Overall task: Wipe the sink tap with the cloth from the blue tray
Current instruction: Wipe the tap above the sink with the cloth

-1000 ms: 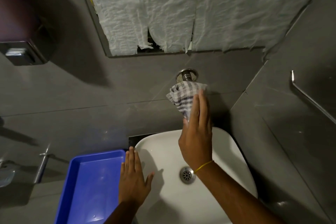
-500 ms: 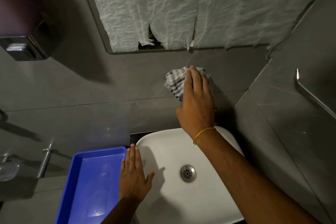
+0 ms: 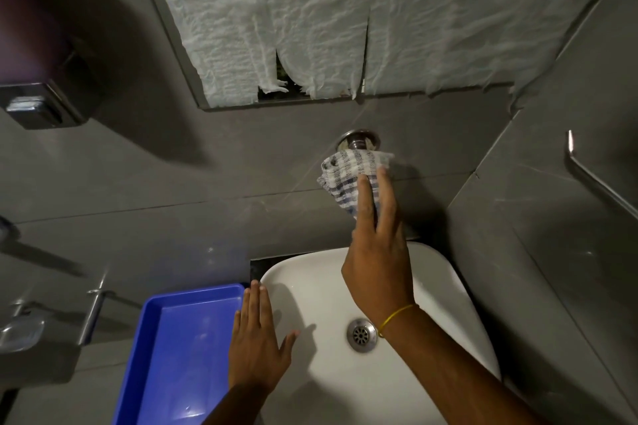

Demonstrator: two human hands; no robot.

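Observation:
A chrome sink tap [image 3: 357,140] juts from the grey tiled wall above a white basin [image 3: 445,290]; only its round base shows. A checked white-and-blue cloth [image 3: 348,172] is wrapped over the tap's spout, just below the base. My right hand [image 3: 378,252] grips the cloth from below, fingers pointing up the wall. My left hand [image 3: 257,345] lies flat with fingers spread on the basin's left rim, beside the blue tray [image 3: 152,355], which holds nothing.
A mirror covered with crumpled white paper [image 3: 345,17] hangs above the tap. A metal dispenser [image 3: 38,107] is on the left wall, a soap dish [image 3: 20,335] and bar lower left, a metal rail [image 3: 600,183] on the right wall. The basin drain [image 3: 360,335] is uncovered.
My right hand slid the cloth up over the tap's base half a second ago, then back down along the spout, so the chrome base shows again. My left hand stayed put.

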